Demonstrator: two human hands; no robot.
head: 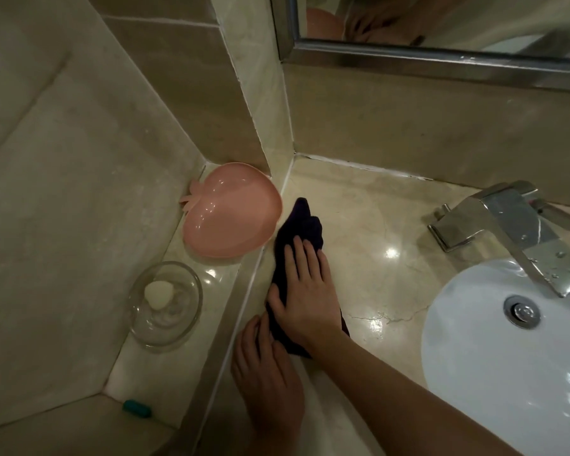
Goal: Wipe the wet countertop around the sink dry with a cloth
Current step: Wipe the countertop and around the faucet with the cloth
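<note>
Cloth [298,235] under my flat right hand [305,299]; left fingertips [257,330] touch its hem; I should sweep toward twelve o'clock, pressing evenly.

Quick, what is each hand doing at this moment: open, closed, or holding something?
Left hand: open, fingertips touching the near edge of the dark cloth.
Right hand: open, pressing flat on the cloth.

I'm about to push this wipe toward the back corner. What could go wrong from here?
1. The dark purple cloth under the right hand lies beside the pink apple-shaped plastic dish, which overhangs the ledge; a forward stroke could knock it.
2. The cloth is bunched and narrow, so it may leave wet streaks on the beige marble countertop.
</note>
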